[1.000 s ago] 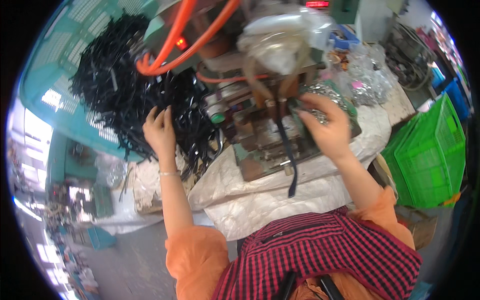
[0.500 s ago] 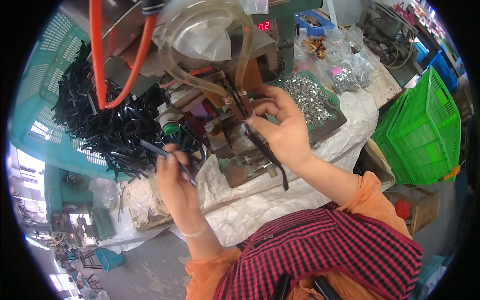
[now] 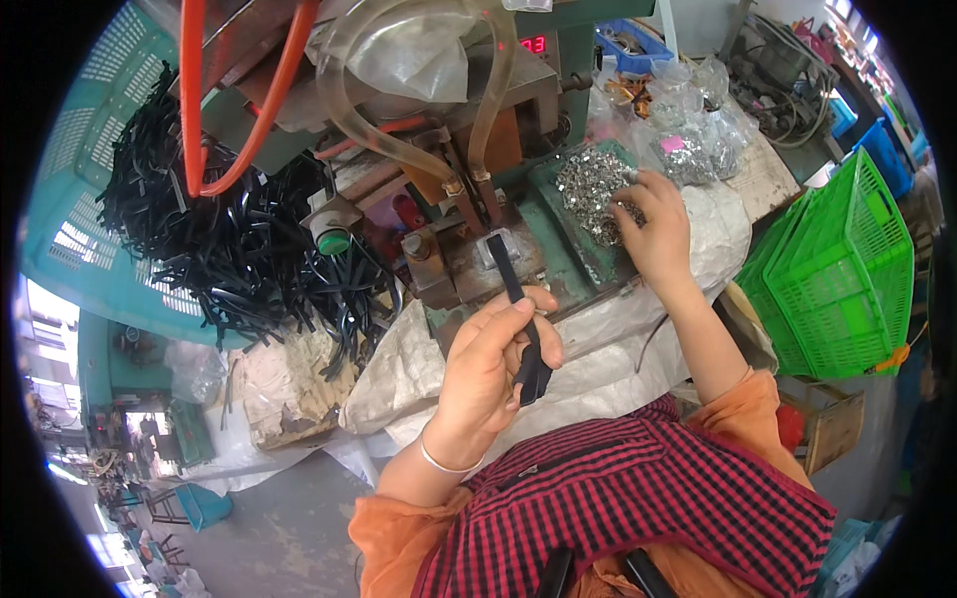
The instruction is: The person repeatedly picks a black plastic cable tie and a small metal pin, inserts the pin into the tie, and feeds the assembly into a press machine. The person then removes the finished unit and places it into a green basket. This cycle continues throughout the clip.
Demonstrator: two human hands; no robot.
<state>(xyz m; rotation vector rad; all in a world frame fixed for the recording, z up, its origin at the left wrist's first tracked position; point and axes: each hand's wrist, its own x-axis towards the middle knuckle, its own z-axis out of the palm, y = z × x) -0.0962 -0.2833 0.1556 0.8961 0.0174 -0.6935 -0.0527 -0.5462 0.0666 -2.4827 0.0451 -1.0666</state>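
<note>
Two hands at work; one black strap (image 3: 518,309) held; one green basket (image 3: 842,269); one heap of black straps (image 3: 229,239); two orange hoses (image 3: 214,100).

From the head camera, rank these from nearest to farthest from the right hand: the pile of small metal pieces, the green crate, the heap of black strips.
From the right hand:
1. Pile of small metal pieces, under its fingertips, just to the left.
2. Green crate, off to the right.
3. Heap of black strips, far left, beyond the machine.

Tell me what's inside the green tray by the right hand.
The green tray holds a heap of small silvery metal pieces. The right hand rests on the heap, covering what lies beneath its fingers.
</note>
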